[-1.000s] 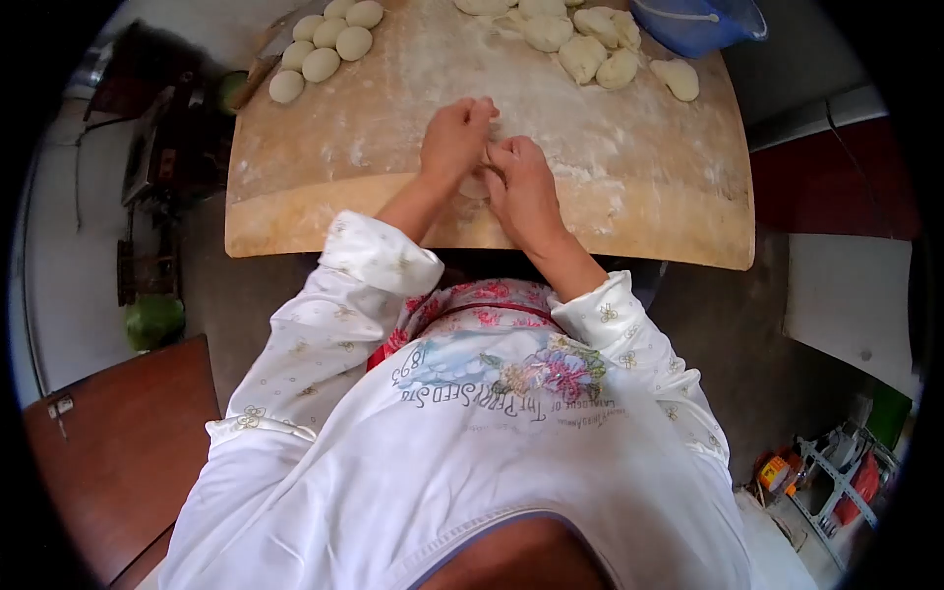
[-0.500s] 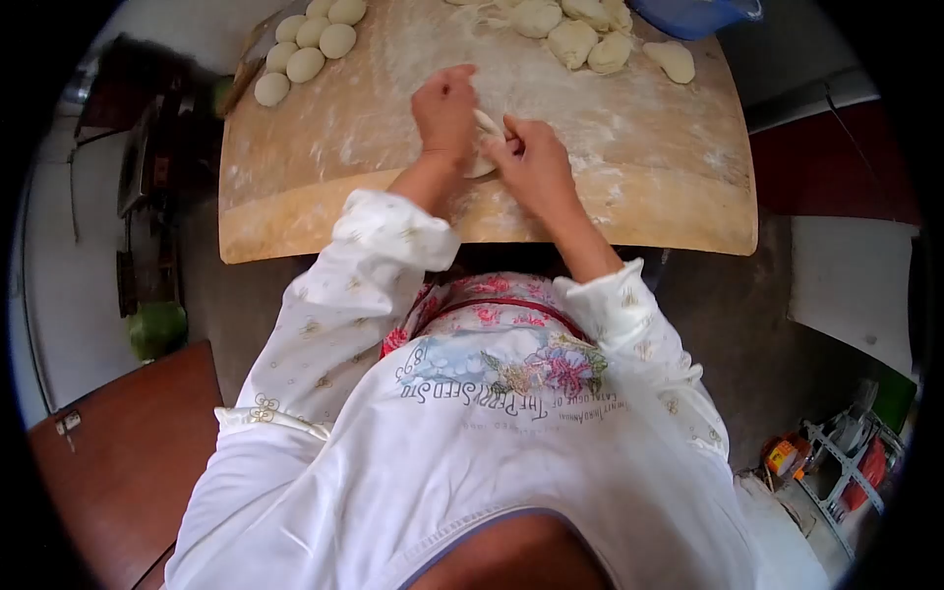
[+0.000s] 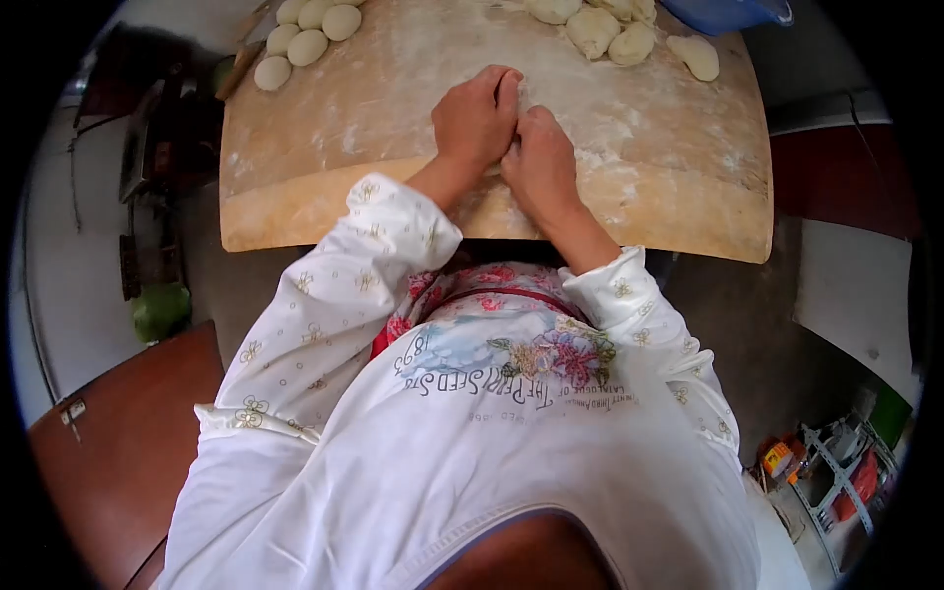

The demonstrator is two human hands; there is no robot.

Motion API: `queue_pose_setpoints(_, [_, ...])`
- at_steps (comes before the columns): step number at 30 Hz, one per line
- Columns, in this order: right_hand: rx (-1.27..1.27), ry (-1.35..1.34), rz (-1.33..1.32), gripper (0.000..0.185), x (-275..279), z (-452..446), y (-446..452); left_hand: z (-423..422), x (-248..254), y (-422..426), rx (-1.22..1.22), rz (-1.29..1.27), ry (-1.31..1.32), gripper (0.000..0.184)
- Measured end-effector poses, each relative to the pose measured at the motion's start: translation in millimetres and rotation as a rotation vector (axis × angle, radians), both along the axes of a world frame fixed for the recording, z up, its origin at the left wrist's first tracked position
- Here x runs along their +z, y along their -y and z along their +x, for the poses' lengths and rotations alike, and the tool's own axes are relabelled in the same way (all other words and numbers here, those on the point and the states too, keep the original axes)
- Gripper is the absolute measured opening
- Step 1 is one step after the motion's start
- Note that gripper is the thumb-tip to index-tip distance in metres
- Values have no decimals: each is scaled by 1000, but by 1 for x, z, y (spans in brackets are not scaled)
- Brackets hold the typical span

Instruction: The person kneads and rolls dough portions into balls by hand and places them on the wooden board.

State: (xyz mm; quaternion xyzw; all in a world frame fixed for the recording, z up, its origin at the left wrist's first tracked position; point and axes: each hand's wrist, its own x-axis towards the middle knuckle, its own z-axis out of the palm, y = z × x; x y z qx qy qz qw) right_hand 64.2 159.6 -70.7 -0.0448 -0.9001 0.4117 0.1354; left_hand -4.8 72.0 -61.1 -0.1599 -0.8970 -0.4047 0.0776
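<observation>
My left hand (image 3: pixel 476 120) and my right hand (image 3: pixel 541 162) are pressed together over the middle of the floury wooden board (image 3: pixel 324 202). Both have curled fingers, closed on a piece of dough that they now hide almost wholly. It showed as a pale, flattened lump between them a moment ago. At the board's far left several smooth, round dough balls (image 3: pixel 308 47) lie grouped together. Rougher dough pieces (image 3: pixel 593 32) are heaped at the far right, with a single oblong dough piece (image 3: pixel 694 58) lying just beside them.
A blue plastic basin (image 3: pixel 728 14) stands at the board's far right corner. Below the board on the left are a green round object (image 3: pixel 160 313) and a brown wooden panel (image 3: pixel 138 433). A metal rack (image 3: pixel 836 482) holding packets stands low on the right.
Both hands have come closer together, my left hand shifting right and closing its fingers over the dough. The dough piece, visible between them before, is now covered. The view has shifted slightly.
</observation>
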Motion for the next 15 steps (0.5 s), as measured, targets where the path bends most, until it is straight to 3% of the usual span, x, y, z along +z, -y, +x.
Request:
queue_pose_setpoints(2, [27,24,-100,15,1,0,-6,-13,-10,2,-9,80,-43,27])
queue_pose_setpoints(5, [45,39,-181,13,18,21,0,-9,3,16,128,839,455,22])
queue_pose_setpoints(8, [74,-101,-179,11,12,30,9,-1,35,33,-32,716,813,23])
queue_pose_setpoints(9, [80,-146,-123,11,14,32,12,1,26,33,-50,545,732,20])
queue_pose_setpoints(12, [83,-213,-29,13,-3,28,16,21,-3,23,-83,-117,-262,19])
queue_pose_setpoints(15, [61,-172,24,15,-3,20,9,16,-3,15,-46,-66,-138,20])
